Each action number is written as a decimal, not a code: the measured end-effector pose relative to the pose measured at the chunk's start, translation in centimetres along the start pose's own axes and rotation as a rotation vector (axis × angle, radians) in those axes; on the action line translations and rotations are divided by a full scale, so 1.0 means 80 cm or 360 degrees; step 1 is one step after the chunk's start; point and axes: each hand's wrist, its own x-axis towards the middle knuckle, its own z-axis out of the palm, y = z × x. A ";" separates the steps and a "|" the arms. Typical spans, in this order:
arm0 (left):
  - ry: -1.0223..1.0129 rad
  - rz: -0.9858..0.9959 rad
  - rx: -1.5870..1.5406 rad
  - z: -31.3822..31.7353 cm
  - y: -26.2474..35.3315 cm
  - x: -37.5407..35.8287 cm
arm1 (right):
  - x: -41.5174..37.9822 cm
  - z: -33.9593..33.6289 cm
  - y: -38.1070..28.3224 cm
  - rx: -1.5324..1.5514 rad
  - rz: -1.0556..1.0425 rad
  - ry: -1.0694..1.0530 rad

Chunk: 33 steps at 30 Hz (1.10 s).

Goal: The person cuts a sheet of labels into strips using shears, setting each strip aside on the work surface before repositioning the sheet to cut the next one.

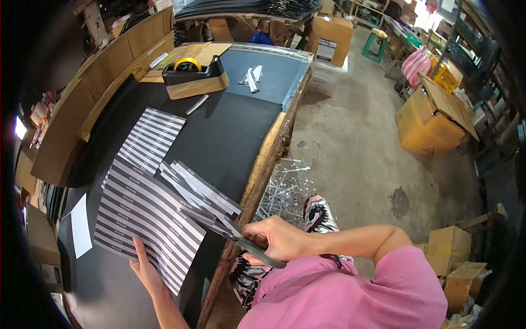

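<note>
A large sheet with black and white stripes is held by my left hand at its lower edge, thumb on top and the other fingers mostly hidden beneath. Closed around the handles of the dark scissors, my right hand is just past the table's edge. The scissor blades point left, at the sheet's upper right edge. Several cut strips lie in a loose pile beside the blades. Another striped sheet rests flat behind the held one.
A tape dispenser stands at the back of the black table. Paper scraps lie to its right, a white piece at left. Cardboard borders the left side. Offcuts litter the floor near a carton.
</note>
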 end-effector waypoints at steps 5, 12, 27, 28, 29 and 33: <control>0.0042 0.0118 0.0306 0.004 0.004 -0.008 | 0.005 0.001 0.005 -0.0116 -0.0049 -0.0022; -0.0099 0.0056 0.0310 0.017 0.024 -0.029 | 0.013 0.004 -0.017 0.0169 0.0261 0.0025; -0.0339 -0.0117 -0.0158 0.014 0.027 -0.027 | 0.017 0.008 -0.022 0.0201 0.0302 0.0071; -0.0359 -0.0115 -0.0168 0.014 0.028 -0.028 | 0.016 0.009 -0.021 0.0196 0.0305 0.0079; -0.0353 -0.0122 -0.0170 0.014 0.029 -0.029 | 0.016 0.009 -0.021 0.0194 0.0312 0.0074; -0.0334 -0.0143 -0.0146 0.015 0.030 -0.030 | 0.017 0.010 -0.018 0.0239 0.0284 0.0090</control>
